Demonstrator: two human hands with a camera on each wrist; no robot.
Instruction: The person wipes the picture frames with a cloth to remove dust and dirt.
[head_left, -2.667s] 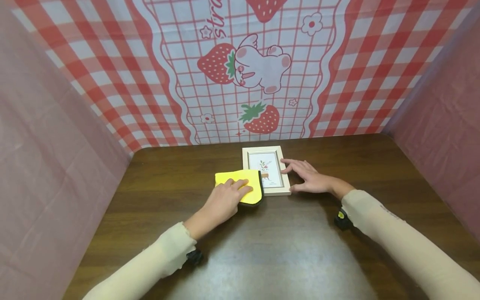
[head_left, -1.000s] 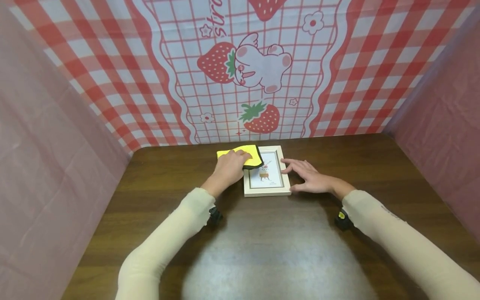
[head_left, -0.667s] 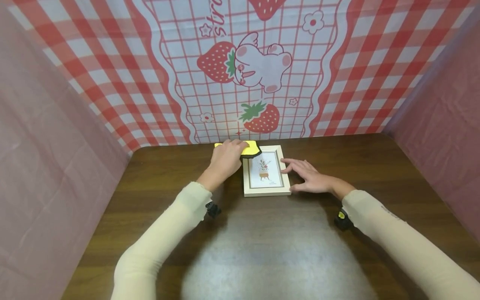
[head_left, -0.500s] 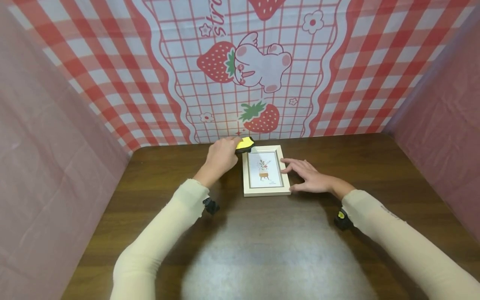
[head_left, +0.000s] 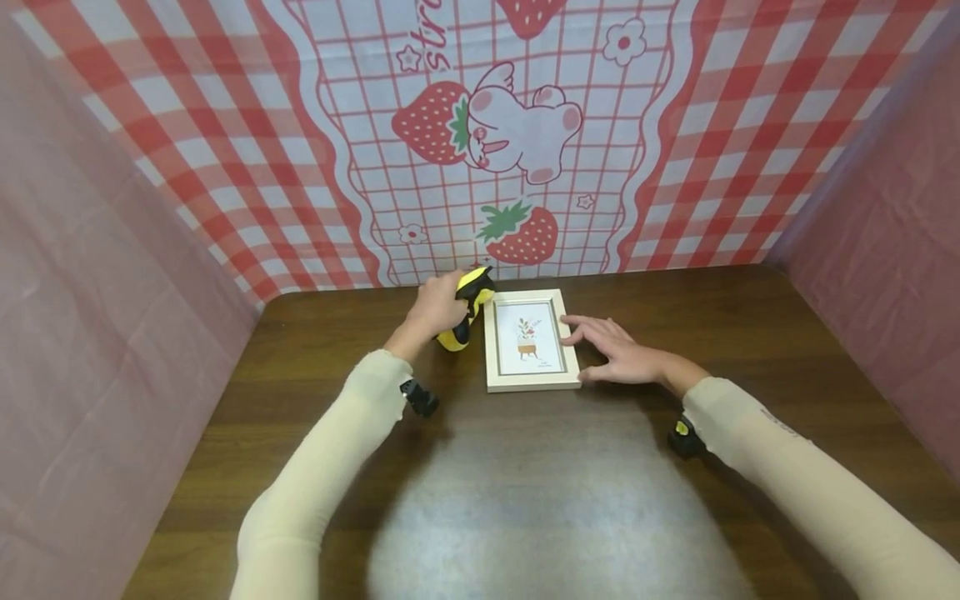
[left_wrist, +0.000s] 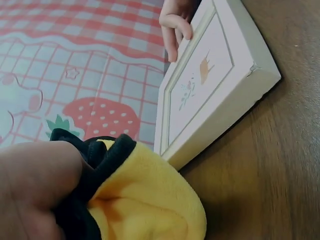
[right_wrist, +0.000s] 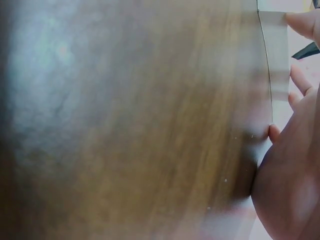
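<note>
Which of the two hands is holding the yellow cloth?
The left hand grips the yellow, black-edged cloth; the right hand has no cloth and rests against the right edge of the picture frame.

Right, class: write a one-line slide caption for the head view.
The left hand grips a yellow, black-edged cloth beside a picture frame while the right hand touches the frame's opposite side.

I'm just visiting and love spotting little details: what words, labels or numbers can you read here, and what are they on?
"str", sideways on the strawberry-print backdrop; the next letter is cut off.
Tiny lettering at the bottom of the framed picture: too small to read.
Faint marking on the right sleeve: too blurred to read.
</note>
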